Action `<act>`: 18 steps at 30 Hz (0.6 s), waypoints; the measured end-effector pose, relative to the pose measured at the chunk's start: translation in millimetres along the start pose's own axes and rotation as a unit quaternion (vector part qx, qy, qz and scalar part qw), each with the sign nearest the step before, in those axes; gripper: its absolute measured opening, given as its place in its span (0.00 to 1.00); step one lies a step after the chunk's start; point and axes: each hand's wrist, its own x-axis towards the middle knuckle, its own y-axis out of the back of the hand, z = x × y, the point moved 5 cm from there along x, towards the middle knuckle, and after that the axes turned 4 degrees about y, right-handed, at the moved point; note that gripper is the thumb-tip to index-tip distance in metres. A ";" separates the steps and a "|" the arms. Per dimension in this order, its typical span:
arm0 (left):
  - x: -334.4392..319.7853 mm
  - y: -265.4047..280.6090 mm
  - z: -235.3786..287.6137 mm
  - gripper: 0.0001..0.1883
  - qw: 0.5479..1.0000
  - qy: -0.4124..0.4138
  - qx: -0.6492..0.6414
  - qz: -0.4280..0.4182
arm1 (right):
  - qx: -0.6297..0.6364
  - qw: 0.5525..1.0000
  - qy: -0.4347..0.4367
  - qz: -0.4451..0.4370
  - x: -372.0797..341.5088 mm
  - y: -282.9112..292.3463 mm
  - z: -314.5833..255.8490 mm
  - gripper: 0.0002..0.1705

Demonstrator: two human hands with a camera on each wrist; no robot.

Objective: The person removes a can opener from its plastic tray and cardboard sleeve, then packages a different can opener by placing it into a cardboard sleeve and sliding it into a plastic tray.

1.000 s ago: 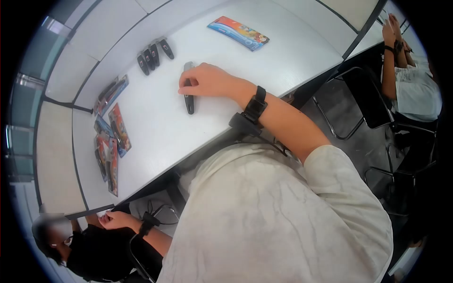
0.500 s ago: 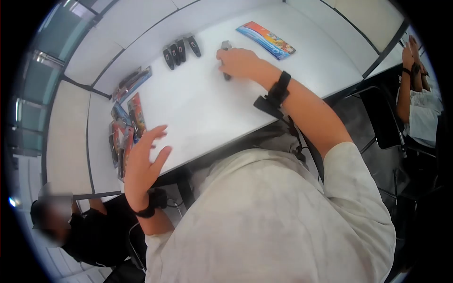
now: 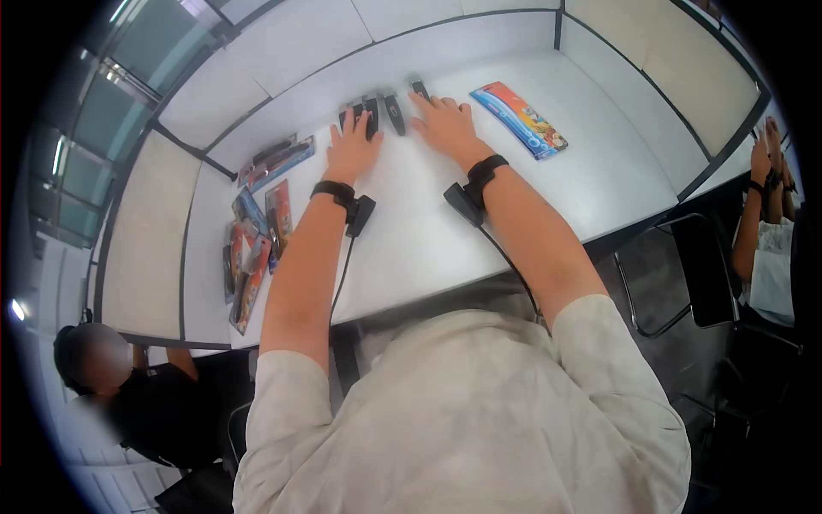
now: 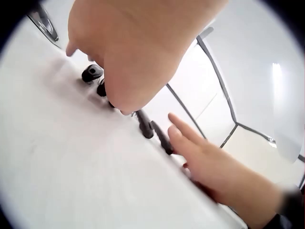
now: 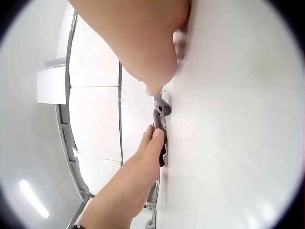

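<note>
"Two hands are at the row now: the left hand [image 3: 353, 158] over a cluster of black tools [image 3: 372, 106], the right hand [image 3: 448, 128] over the end one. Half a second ago the left hand was back near the tabletop's [image 3: 411, 231] front edge."

"And the end tool [image 3: 419, 89], the one the right hand was carrying?"

"On the tabletop, partly under the right fingers. They were curled round it; now they look straight and loose over it, though their undersides are hidden from here."

"Left fingers holding anything?"

"Not that I can see. They're spread wide, lying over the cluster."

"So the fifth piece has joined the others?"

"I'd judge so. The middle tool [image 3: 394, 117] lies between the two sets of fingers, near the left ones. The end tool is a bit apart from it and farther from the person, so the row seems gathered but uneven."

"And the bright packs?"

"Apart from the fingers: one flat pack [image 3: 520, 120] to the right of the right hand, a heap of packs [image 3: 278, 214] to the left of the left hand."
</note>
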 end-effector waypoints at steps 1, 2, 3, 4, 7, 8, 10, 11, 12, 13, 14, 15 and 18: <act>-1.9 7.5 9.4 0.41 1.000 -0.021 0.002 0.007 | 0.002 1.000 -0.011 -0.013 2.3 3.4 -3.6 0.33; -9.2 9.2 16.5 0.38 1.000 -0.017 -0.011 -0.009 | -0.014 1.000 0.018 0.018 5.5 0.6 -7.8 0.33; -5.7 4.1 15.0 0.38 0.999 -0.040 -0.023 0.011 | -0.029 0.997 0.047 0.046 5.4 -9.1 -12.5 0.34; -2.3 -5.3 10.3 0.37 0.997 -0.064 -0.035 0.028 | -0.044 0.994 0.073 0.073 3.7 -16.9 -18.0 0.35; -12.4 -11.3 14.8 0.35 0.992 -0.118 -0.017 0.033 | 0.048 0.993 0.111 0.021 7.5 -35.4 -28.8 0.35; -15.9 -7.2 21.3 0.34 0.991 -0.133 0.008 0.025 | 0.030 0.991 0.126 -0.011 4.7 -38.7 -32.9 0.36; -35.2 21.7 45.6 0.33 0.985 -0.160 0.055 0.018 | 0.026 0.991 0.131 -0.025 -4.4 -30.3 -35.2 0.36; -35.3 11.9 36.9 0.32 0.985 -0.160 0.036 0.044 | 0.026 0.990 0.133 -0.032 -11.2 -26.8 -37.7 0.36; -43.3 20.4 37.0 0.33 0.985 -0.165 0.004 0.043 | 0.041 0.985 0.126 -0.108 -19.5 -11.6 -40.8 0.37; -56.9 31.9 37.9 0.33 0.984 -0.169 -0.028 0.041 | 0.056 0.979 0.139 -0.139 -29.3 1.0 -44.6 0.38; -70.9 44.3 36.6 0.34 0.985 -0.160 -0.056 0.019 | 0.072 0.971 0.153 -0.171 -40.1 10.2 -48.3 0.38; -85.9 61.0 36.3 0.35 0.985 -0.150 -0.084 -0.004 | 0.089 0.961 0.167 -0.203 -48.4 16.5 -49.4 0.38; -114.8 104.4 41.0 0.39 0.987 -0.039 -0.145 -0.058 | 0.328 0.896 0.133 -0.269 -64.8 69.6 -49.5 0.39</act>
